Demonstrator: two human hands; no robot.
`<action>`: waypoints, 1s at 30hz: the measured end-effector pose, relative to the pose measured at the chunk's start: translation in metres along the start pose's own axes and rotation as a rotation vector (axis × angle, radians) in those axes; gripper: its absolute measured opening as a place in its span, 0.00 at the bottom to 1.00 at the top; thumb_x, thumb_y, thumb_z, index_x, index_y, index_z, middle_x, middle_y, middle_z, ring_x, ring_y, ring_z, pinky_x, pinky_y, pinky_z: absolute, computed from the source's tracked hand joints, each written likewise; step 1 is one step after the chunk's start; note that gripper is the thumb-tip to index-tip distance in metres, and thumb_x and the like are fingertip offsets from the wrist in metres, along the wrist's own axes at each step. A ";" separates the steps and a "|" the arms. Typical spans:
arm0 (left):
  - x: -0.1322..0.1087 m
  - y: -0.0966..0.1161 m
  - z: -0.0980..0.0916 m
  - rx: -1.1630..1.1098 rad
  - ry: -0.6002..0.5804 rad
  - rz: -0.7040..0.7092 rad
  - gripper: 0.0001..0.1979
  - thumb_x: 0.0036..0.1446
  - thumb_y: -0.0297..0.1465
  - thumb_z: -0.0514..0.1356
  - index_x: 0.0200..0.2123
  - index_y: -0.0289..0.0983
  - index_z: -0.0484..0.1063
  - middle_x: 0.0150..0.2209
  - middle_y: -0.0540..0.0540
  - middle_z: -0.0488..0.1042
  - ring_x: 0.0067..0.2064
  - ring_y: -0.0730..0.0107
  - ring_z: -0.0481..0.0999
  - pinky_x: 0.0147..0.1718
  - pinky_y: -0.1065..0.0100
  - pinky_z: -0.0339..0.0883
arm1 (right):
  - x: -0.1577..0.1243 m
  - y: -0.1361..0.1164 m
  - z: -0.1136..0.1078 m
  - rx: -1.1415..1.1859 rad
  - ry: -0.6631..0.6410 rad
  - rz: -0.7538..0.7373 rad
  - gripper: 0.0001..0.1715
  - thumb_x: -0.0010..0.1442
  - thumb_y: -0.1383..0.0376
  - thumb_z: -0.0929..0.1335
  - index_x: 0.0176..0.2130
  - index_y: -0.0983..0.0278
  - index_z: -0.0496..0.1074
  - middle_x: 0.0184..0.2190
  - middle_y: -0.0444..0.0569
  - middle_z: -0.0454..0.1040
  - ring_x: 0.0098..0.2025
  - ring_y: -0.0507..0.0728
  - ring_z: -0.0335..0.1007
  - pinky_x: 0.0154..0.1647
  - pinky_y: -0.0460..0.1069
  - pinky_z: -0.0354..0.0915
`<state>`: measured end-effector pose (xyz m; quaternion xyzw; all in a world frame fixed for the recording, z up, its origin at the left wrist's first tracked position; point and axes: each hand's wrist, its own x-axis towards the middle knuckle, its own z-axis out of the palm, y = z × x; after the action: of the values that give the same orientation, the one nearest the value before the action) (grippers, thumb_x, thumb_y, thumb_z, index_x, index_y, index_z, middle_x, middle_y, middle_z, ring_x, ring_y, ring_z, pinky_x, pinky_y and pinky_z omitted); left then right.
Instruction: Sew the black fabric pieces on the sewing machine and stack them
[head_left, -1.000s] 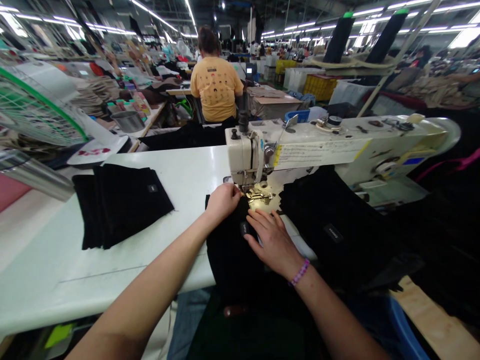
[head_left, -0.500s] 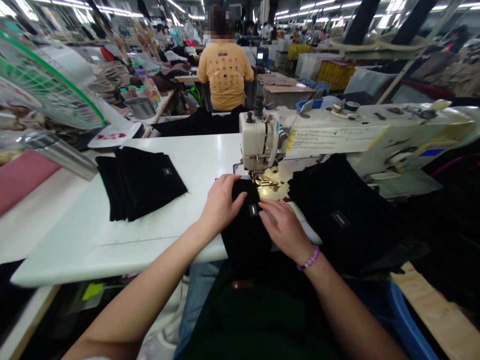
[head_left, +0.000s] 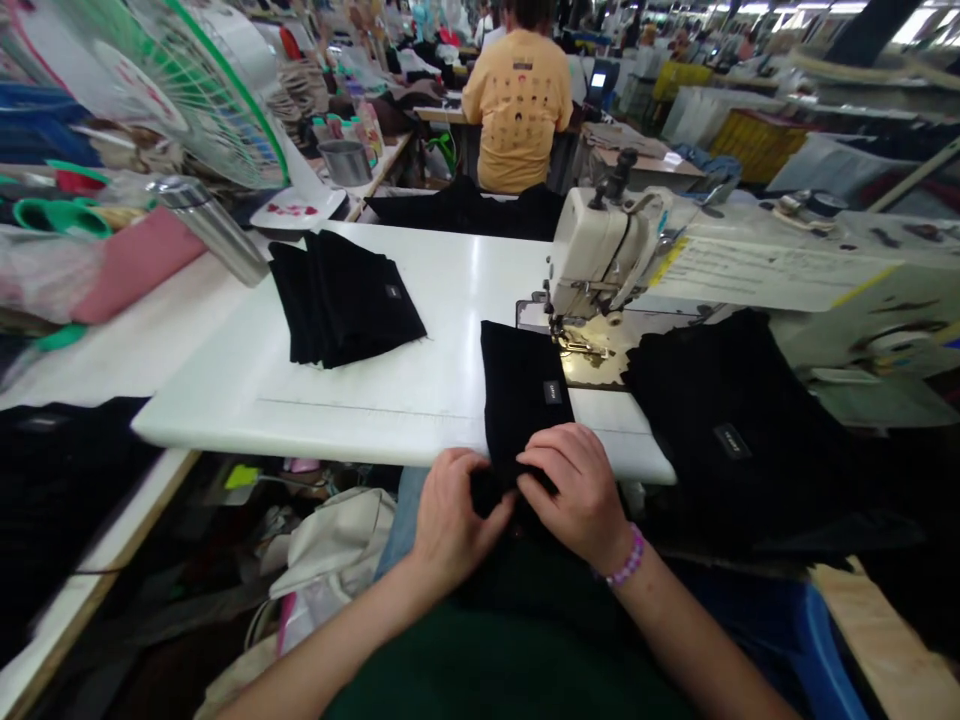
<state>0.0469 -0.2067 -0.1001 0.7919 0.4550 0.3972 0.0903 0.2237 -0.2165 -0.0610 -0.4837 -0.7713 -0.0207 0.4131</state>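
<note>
A black fabric piece point(head_left: 517, 375) with a small label lies over the table's front edge, left of the needle area of the sewing machine point(head_left: 592, 250). At its near end, my left hand point(head_left: 456, 515) pinches the cloth between thumb and curled fingers. My right hand point(head_left: 576, 485), a beaded bracelet at its wrist, grips the same end from the right, close to the left thumb. The cloth's lower end is partly hidden by my hands and blends into dark clothing.
A stack of black pieces point(head_left: 352, 300) lies on the white table point(head_left: 360, 420) at left. More labelled black cloth point(head_left: 697, 400) is heaped right of the needle. A steel flask point(head_left: 214, 235) and a fan point(head_left: 217, 100) stand at left. Ahead sits a person in a yellow shirt point(head_left: 517, 110).
Both hands have moved from beside the needle area to the fabric's near end at the table edge, and the fabric's far part now lies uncovered. The camera view has shifted left and down.
</note>
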 end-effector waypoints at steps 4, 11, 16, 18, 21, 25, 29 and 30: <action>0.012 0.008 -0.003 -0.028 0.044 -0.027 0.11 0.53 0.28 0.61 0.39 0.40 0.63 0.34 0.48 0.69 0.35 0.65 0.72 0.34 0.64 0.68 | 0.002 -0.005 0.004 0.038 0.048 0.014 0.07 0.62 0.72 0.66 0.38 0.61 0.72 0.33 0.49 0.75 0.38 0.58 0.71 0.42 0.56 0.69; 0.018 0.011 -0.019 -0.152 0.050 0.010 0.05 0.59 0.24 0.56 0.32 0.40 0.64 0.28 0.49 0.68 0.30 0.70 0.68 0.29 0.68 0.63 | 0.001 -0.006 0.005 -0.020 0.010 -0.121 0.20 0.63 0.76 0.65 0.52 0.61 0.72 0.35 0.49 0.76 0.38 0.57 0.73 0.44 0.56 0.70; 0.015 0.012 -0.024 -0.205 0.064 0.049 0.06 0.58 0.22 0.58 0.36 0.39 0.66 0.29 0.49 0.68 0.30 0.71 0.69 0.28 0.69 0.63 | 0.001 -0.006 0.004 -0.011 0.018 -0.163 0.22 0.62 0.77 0.65 0.53 0.62 0.73 0.38 0.51 0.76 0.41 0.57 0.72 0.44 0.55 0.70; 0.014 0.013 -0.023 -0.234 0.062 0.034 0.06 0.58 0.22 0.58 0.34 0.39 0.66 0.28 0.50 0.68 0.29 0.72 0.68 0.27 0.70 0.62 | 0.001 -0.006 0.003 -0.005 0.013 -0.171 0.22 0.63 0.77 0.65 0.54 0.62 0.72 0.37 0.51 0.76 0.40 0.57 0.71 0.44 0.55 0.70; 0.015 0.015 -0.024 -0.287 0.033 -0.018 0.06 0.58 0.23 0.58 0.32 0.39 0.66 0.27 0.50 0.68 0.28 0.72 0.68 0.28 0.70 0.62 | 0.000 -0.006 0.002 -0.013 -0.004 -0.188 0.22 0.65 0.75 0.65 0.56 0.61 0.72 0.37 0.50 0.76 0.40 0.57 0.72 0.44 0.55 0.70; 0.019 0.022 -0.031 -0.366 -0.007 -0.179 0.05 0.59 0.28 0.57 0.30 0.39 0.69 0.26 0.50 0.70 0.26 0.72 0.68 0.26 0.69 0.62 | -0.001 -0.003 0.002 -0.031 -0.037 -0.225 0.20 0.67 0.70 0.64 0.57 0.62 0.72 0.37 0.51 0.76 0.41 0.58 0.72 0.45 0.56 0.70; 0.025 0.027 -0.039 -0.591 -0.152 -0.542 0.12 0.56 0.39 0.60 0.25 0.38 0.73 0.25 0.47 0.73 0.27 0.68 0.71 0.27 0.68 0.65 | -0.004 -0.003 0.005 -0.044 -0.077 -0.259 0.19 0.69 0.66 0.63 0.56 0.64 0.72 0.38 0.52 0.76 0.41 0.58 0.71 0.48 0.58 0.69; 0.026 0.026 -0.040 -0.663 -0.190 -0.640 0.14 0.55 0.40 0.61 0.24 0.38 0.74 0.25 0.47 0.75 0.28 0.67 0.72 0.28 0.68 0.66 | -0.004 -0.003 0.006 -0.052 -0.090 -0.258 0.18 0.68 0.67 0.63 0.56 0.64 0.72 0.38 0.52 0.77 0.41 0.58 0.71 0.50 0.58 0.68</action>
<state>0.0425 -0.2097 -0.0453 0.5732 0.5146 0.3990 0.4974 0.2186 -0.2190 -0.0663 -0.3914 -0.8442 -0.0716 0.3593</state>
